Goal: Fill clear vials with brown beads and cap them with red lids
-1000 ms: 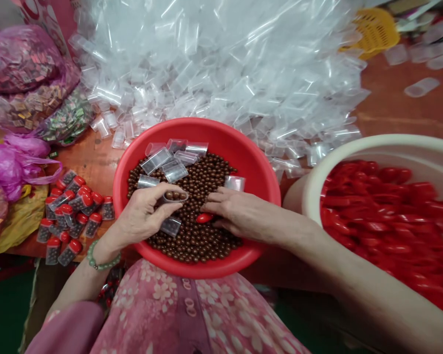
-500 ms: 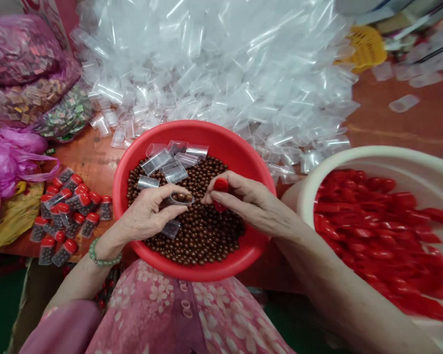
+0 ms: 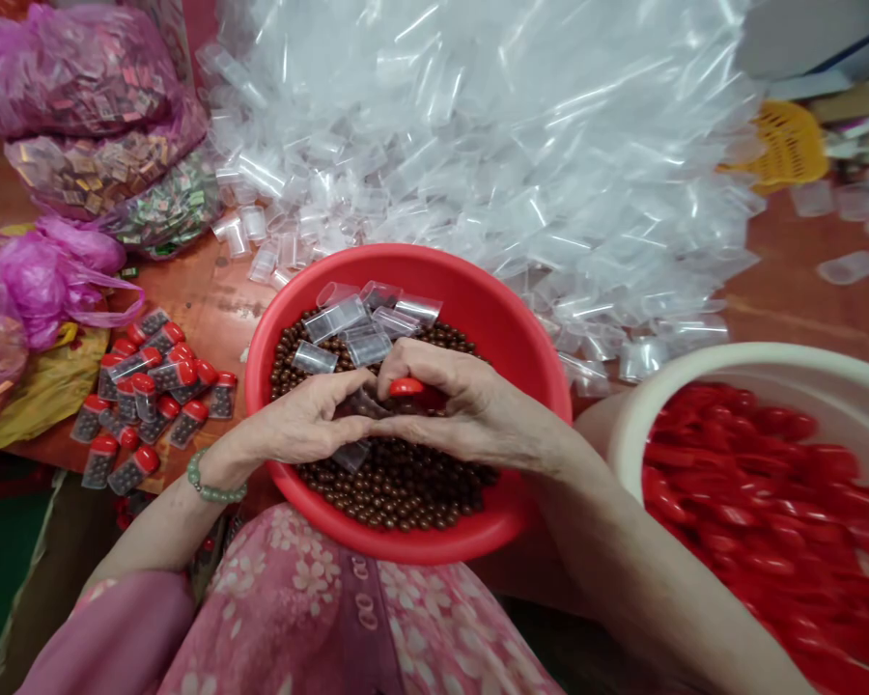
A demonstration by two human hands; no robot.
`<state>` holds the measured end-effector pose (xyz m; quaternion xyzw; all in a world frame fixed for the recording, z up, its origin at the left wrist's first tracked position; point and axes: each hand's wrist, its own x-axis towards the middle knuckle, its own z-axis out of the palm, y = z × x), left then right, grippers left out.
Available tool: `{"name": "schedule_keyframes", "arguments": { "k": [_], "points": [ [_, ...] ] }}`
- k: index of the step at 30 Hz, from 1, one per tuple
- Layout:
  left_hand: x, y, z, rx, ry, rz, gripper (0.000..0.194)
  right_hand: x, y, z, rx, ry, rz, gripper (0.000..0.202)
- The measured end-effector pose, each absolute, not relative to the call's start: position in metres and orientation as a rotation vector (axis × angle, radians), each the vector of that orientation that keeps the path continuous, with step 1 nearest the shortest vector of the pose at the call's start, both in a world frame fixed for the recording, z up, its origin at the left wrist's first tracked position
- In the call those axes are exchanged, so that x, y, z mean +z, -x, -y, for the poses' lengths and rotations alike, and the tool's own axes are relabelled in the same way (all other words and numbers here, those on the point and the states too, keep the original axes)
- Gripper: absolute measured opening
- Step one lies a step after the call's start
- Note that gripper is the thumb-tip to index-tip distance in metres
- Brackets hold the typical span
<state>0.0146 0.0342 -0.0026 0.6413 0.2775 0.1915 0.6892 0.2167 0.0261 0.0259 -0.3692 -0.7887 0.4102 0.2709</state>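
Observation:
Over a red basin (image 3: 550, 381) of brown chocolate balls (image 3: 398, 492), my two hands meet fingertip to fingertip. My left hand (image 3: 304, 417), with a green bead bracelet at the wrist, is closed around a clear plastic tube (image 3: 362, 403), mostly hidden by the fingers. A red cap (image 3: 406, 387) sits in my right hand (image 3: 463, 401), whose thumb and fingers also touch the tube's mouth. Several clear tubes (image 3: 337, 319) lie on the balls at the basin's back left.
A large heap of clear tubes (image 3: 478, 164) covers the table behind. Red-capped filled tubes (image 3: 145, 376) lie left, near pink bags (image 3: 94, 77) of small wrapped pieces. A white tub (image 3: 630, 454) of red caps stands right; a yellow scoop (image 3: 786, 145) lies far right.
My right hand has moved left with the red cap and now meets my left hand at the tube. The view has shifted, so the surroundings sit farther right.

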Motion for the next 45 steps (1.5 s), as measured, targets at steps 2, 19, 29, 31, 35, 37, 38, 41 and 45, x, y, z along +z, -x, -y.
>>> {"name": "schedule_keyframes", "arguments": {
  "k": [2, 19, 29, 31, 35, 37, 38, 41, 45],
  "points": [
    [-0.004, -0.014, -0.034, 0.408, -1.405, -0.64, 0.021, 0.024, -0.218, -0.024, 1.138, 1.029, 2.119, 0.025],
    [0.006, -0.028, -0.02, 0.63, -1.043, -0.804, 0.02, 0.007, -0.217, -0.014, 1.52, 1.213, 1.195, 0.04],
    [0.004, -0.046, -0.003, 0.715, -0.715, -0.687, 0.029, 0.014, -0.189, -0.01, 1.201, 1.255, 1.221, 0.034],
    [0.001, -0.048, 0.0, 0.773, -0.603, -0.648, 0.036, 0.011, -0.189, -0.007, 1.204, 1.261, 1.196, 0.038],
    [-0.001, -0.049, 0.0, 0.833, -0.455, -0.586, 0.036, 0.002, -0.193, -0.002, 1.133, 1.273, 1.228, 0.044],
    [0.0, -0.049, -0.002, 0.849, -0.403, -0.574, 0.033, -0.002, -0.197, 0.0, 1.059, 1.299, 1.265, 0.037],
    [0.0, -0.049, -0.003, 0.849, -0.382, -0.57, 0.031, -0.003, -0.198, 0.001, 1.023, 1.317, 1.285, 0.034],
    [0.001, -0.049, -0.005, 0.842, -0.339, -0.567, 0.03, -0.001, -0.201, 0.003, 0.956, 1.339, 1.371, 0.023],
    [0.0, -0.047, -0.006, 0.872, -0.338, -0.599, 0.03, 0.005, -0.201, -0.001, 0.835, 1.322, 1.48, 0.009]
  ]
}}
